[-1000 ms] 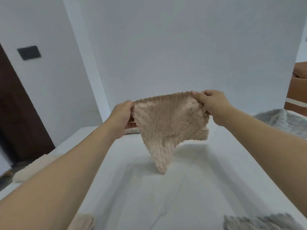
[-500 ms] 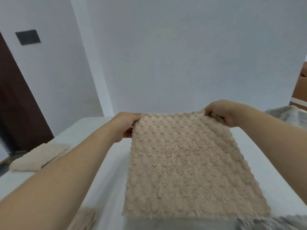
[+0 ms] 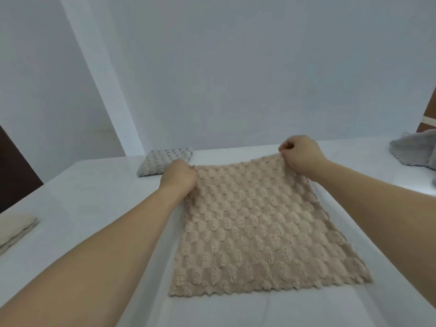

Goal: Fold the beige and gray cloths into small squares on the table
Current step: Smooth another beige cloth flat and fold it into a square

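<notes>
Both hands, left hand and right hand, pinch the beige cloth's far corners; bare white table surrounds its edges.

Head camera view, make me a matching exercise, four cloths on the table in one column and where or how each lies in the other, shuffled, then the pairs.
Things:
1. bumpy beige cloth
2. folded grey bumpy cloth
3. folded smooth beige cloth
4. crumpled grey cloth

Places or states:
A. far right edge, unfolded
B. left edge
C. spread flat, far corners gripped by both hands
D. far side, beyond the left hand

Pairs: 1-C, 2-D, 3-B, 4-A
</notes>
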`<state>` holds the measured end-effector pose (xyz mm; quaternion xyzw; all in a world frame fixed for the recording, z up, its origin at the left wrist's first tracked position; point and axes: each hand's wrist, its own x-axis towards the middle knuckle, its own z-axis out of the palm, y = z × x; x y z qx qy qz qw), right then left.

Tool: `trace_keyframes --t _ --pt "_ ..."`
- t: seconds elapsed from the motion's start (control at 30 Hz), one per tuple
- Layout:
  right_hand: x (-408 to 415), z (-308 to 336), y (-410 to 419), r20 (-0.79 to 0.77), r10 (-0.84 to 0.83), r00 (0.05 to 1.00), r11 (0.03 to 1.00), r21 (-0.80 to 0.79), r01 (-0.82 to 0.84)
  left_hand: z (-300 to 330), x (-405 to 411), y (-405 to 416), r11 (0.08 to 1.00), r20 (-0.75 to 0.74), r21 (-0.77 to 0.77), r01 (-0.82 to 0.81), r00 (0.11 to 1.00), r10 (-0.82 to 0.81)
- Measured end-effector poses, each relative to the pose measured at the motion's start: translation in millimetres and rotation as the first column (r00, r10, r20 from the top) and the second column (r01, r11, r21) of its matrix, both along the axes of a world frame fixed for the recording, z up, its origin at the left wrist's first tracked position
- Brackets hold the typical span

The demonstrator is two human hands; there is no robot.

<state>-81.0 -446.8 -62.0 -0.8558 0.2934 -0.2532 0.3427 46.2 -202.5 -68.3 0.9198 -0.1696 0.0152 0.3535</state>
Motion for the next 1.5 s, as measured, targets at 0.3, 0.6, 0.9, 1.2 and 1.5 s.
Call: trace_keyframes --t 0.3,0.6,0.9,1.2,1.5 --pt "0 -21 70 -0.514 0.194 0.836 0.847 -0.342 -0.406 -18 -36 -45 0.947 0.146 0.088 0.310 0.936 -0.320" --pt "-3 -53 63 -0.614 0.142 0.776 0.868 -0.300 -0.396 -55 -33 -45 0.799 0.046 0.496 0.340 0.909 -0.415" --pt "-35 -51 33 -0.635 0.099 0.766 0.884 -0.298 -0.361 -55 -17 -15 0.790 0.013 0.528 0.311 0.927 -0.374" --pt "-53 -53 15 -0.656 0.051 0.753 0.903 -0.292 -0.315 -49 -12 2 0.734 0.069 0.650 0.200 0.946 -0.318" --pt "-53 -40 77 -0.601 0.154 0.784 0.846 -0.330 -0.419 -47 -93 -22 0.784 0.094 0.504 0.362 0.879 -0.467"
